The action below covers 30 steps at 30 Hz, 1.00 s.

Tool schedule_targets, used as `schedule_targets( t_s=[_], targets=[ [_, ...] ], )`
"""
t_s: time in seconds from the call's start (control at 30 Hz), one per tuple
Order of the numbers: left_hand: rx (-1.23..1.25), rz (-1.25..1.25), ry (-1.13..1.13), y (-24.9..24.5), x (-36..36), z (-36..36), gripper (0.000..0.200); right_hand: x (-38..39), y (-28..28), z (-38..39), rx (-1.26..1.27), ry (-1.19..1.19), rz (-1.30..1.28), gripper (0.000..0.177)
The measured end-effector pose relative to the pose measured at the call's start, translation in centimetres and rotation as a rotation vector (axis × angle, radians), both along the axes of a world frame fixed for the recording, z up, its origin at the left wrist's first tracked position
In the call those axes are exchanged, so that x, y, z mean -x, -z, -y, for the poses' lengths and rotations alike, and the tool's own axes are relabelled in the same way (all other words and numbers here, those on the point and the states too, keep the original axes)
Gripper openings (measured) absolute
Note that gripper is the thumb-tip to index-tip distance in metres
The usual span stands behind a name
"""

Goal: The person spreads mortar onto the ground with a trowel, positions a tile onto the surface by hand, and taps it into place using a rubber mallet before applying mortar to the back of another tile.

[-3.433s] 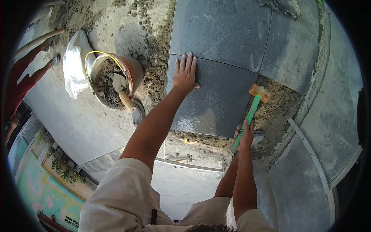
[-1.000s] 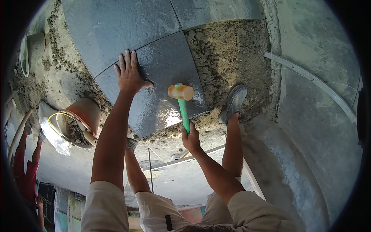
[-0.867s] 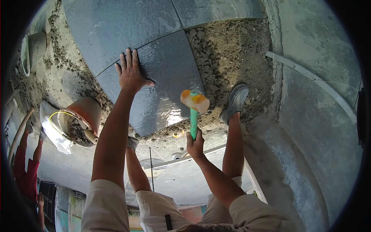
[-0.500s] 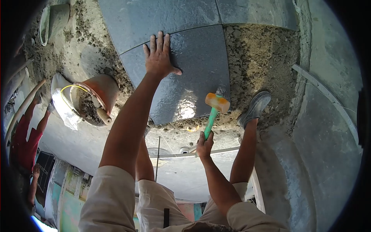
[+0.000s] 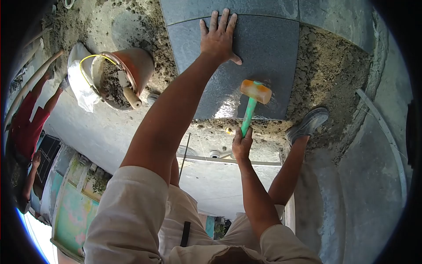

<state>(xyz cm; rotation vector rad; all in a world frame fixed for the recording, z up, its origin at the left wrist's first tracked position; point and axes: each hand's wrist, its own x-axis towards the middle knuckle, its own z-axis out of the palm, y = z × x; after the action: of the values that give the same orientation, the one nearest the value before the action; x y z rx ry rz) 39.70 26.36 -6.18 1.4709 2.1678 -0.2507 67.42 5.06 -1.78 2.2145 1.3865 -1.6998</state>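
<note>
My left hand [image 5: 218,42] lies flat on a dark grey tile [image 5: 268,53], fingers spread, with the fingertips reaching over the joint at its far edge. In my right hand [image 5: 242,144] is the green handle of a rubber mallet [image 5: 256,91]. Its orange and whitish head is over the near right part of the tile, close to the surface. Wet-looking glare shows on the tile's near side. Adjoining tiles [image 5: 233,8] run along the far side.
Loose mortar [image 5: 327,75] covers the ground right of the tile. A bucket [image 5: 145,70] with mortar and a wooden-handled trowel [image 5: 132,97] stands at left beside a white bag [image 5: 81,77]. A long metal straightedge [image 5: 387,132] lies at right. Another person in red [image 5: 26,119] is far left.
The view has shifted, so the tile, bucket and hands appear farther right and mostly higher. My left hand stays spread on the tile; the mallet head now sits farther in from the tile's right edge.
</note>
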Motion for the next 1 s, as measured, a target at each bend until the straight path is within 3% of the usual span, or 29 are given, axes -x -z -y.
schedule_targets(
  t_s=[0.03,0.1,0.17,0.23,0.27,0.37,0.43,0.57,0.63,0.67,0.7,0.83,1.0],
  targets=[
    [0.041,0.025,-0.010,-1.2,-0.2,0.2,0.141,0.5,-2.0,-1.0,0.009,-0.070,0.030,0.035],
    [0.120,0.096,0.070,-3.3,0.5,-1.1,0.143,0.5,-3.6,-1.1,0.043,-0.055,0.007,0.036],
    [0.139,0.079,0.107,-2.5,1.3,-0.3,0.142,0.0,-3.7,-0.3,0.045,-0.031,-0.037,0.038],
    [0.101,0.014,0.415,-2.5,3.3,1.8,0.141,-1.8,-3.3,1.4,-0.219,-0.237,-0.260,0.039],
    [0.159,0.018,0.430,-2.3,4.3,2.2,0.140,-2.5,-2.5,1.9,-0.278,-0.373,-0.300,0.038],
    [0.080,-0.018,0.406,-0.8,6.4,4.0,0.140,-3.0,-0.5,2.9,-0.391,-0.566,-0.304,0.034],
    [0.198,0.031,0.374,-2.6,6.3,3.3,0.139,-3.0,1.1,2.6,0.011,-0.688,-0.057,0.030],
    [0.143,0.005,0.383,-1.9,6.6,3.7,0.140,-2.7,1.9,2.8,-0.198,-0.672,-0.120,0.030],
    [0.128,-0.024,0.401,-1.5,6.7,3.8,0.140,-3.7,2.6,2.8,-0.491,-0.657,-0.401,0.033],
    [0.123,-0.029,0.402,-1.4,6.7,3.9,0.140,-4.5,3.0,2.5,-0.400,-0.779,-0.370,0.036],
    [0.120,-0.027,0.404,-1.9,6.6,3.9,0.140,-4.3,2.8,2.4,-0.148,-0.816,-0.199,0.035],
    [0.208,0.037,0.377,-2.5,6.9,3.2,0.139,-5.1,4.0,1.5,-0.219,-0.834,-0.191,0.032],
    [0.106,-0.005,0.380,-1.7,6.5,3.9,0.140,-6.0,3.1,0.2,-0.212,-0.864,-0.130,0.030]
  ],
)
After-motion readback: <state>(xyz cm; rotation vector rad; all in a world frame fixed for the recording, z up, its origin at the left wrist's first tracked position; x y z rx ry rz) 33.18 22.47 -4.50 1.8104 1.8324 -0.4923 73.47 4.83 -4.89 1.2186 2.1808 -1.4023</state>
